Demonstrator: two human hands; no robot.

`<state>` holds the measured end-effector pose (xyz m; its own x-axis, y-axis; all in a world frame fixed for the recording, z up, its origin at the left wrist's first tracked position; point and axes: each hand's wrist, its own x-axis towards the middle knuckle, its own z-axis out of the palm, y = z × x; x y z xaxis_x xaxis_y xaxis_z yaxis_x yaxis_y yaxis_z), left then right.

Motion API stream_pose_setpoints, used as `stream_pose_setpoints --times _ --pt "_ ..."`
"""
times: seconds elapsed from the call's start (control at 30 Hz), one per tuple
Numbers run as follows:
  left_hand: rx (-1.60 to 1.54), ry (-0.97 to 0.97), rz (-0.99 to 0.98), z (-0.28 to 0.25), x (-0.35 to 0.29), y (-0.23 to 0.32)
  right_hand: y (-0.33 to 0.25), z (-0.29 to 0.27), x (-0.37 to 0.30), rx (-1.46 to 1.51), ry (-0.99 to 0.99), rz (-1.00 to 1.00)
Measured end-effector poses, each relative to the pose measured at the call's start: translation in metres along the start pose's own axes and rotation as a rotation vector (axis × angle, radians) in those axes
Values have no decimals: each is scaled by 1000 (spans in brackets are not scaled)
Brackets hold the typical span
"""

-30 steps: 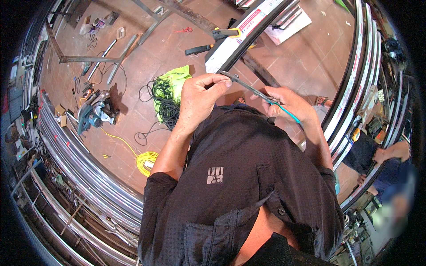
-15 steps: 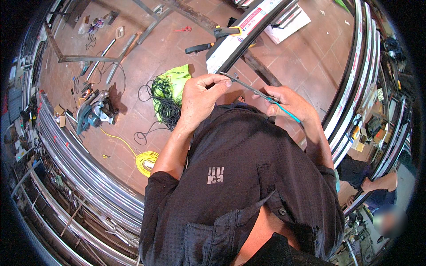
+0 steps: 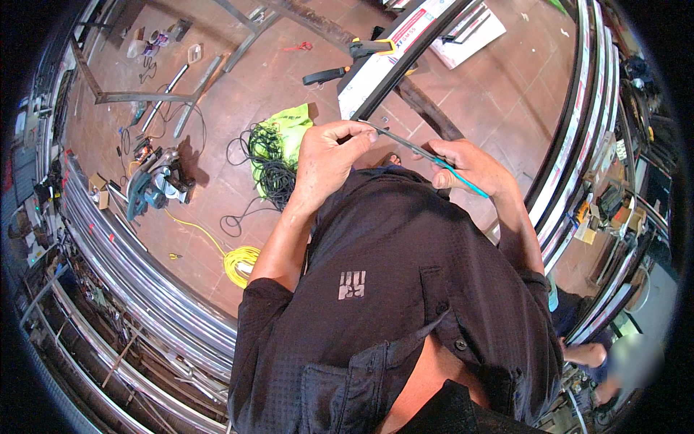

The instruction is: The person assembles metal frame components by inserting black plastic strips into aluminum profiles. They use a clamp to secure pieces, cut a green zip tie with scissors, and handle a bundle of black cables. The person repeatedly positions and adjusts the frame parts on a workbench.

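Observation:
A long, thin dark tool with a teal handle (image 3: 463, 182) slants between my hands in front of my dark shirt. It looks like a file, though its exact kind is not clear. My right hand (image 3: 481, 165) is closed round the handle end. My left hand (image 3: 334, 155) is pinched shut at the narrow far end, thumb against forefinger. Whether those fingers grip the tip itself or a small piece beside it, I cannot make out. Just beyond the fingertips lies the near end of a white-wrapped, dark-edged profile (image 3: 359, 98).
A yellow-and-black clamp (image 3: 372, 48) sits on the profile. On the tiled floor to the left are a tangled black cable (image 3: 275, 177) on bright green cloth, a yellow cord coil (image 3: 241, 264) and a power saw (image 3: 155, 184). Metal bars (image 3: 155, 271) line the left; a co-worker's arm (image 3: 585, 354) shows lower right.
My hands and the tool have hardly moved. At the lower right, the co-worker's arm and body have shifted downward in the picture.

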<state>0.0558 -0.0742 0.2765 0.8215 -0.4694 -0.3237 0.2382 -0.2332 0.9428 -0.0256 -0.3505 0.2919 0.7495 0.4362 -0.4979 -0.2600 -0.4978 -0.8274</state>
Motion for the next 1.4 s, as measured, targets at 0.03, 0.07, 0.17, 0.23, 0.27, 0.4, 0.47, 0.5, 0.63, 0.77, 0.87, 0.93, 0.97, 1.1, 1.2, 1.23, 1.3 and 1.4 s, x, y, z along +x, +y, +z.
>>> stream_pose_setpoints --times 0.03,0.07,0.17,0.23,0.27,0.4,0.47,0.5,0.63,0.77,0.87,0.93,0.97,1.1,1.2,1.23,1.3,1.4 --pt "-1 5 20 0 0 -1 1 1 1 -13 -16 17" --pt "9 12 32 0 0 -2 3 2 1 5 -5 -9" --pt "-8 12 40 0 -1 -3 7 7 1 48 27 -67" --pt "9 0 6 -1 -1 -4 8 10 2 71 38 -88" --pt "29 1 -6 -2 0 -5 9 10 2 61 35 -64" --pt "-11 -23 -8 -6 2 -6 7 11 5 58 35 -49" --pt "-5 -33 -10 -9 3 -6 4 12 5 75 53 -51" --pt "-8 -42 -22 -10 4 -6 3 13 5 87 65 -52" --pt "-29 -65 -22 -15 6 -7 1 17 2 103 100 -19" --pt "0 -85 -54 -15 8 -8 6 20 -1 51 136 14" --pt "-30 -115 -58 -14 11 -9 13 27 -2 4 229 -2" --pt "-10 -119 -42 -13 12 -11 18 41 -1 98 458 -93" --pt "-1 -127 -20 -13 12 -11 23 40 -5 107 468 -58" --pt "86 -115 -22 -13 10 -16 51 51 -25 60 630 20" --pt "119 -117 -146 -17 15 -28 85 56 -63 -16 884 287" --pt "244 -77 -11 -16 15 -35 95 60 -82 8 1044 338" --pt "141 -129 -120 -22 18 -51 115 68 -104 68 1328 382" --pt "202 -195 -218 -35 17 -81 140 79 -154 174 1653 658"
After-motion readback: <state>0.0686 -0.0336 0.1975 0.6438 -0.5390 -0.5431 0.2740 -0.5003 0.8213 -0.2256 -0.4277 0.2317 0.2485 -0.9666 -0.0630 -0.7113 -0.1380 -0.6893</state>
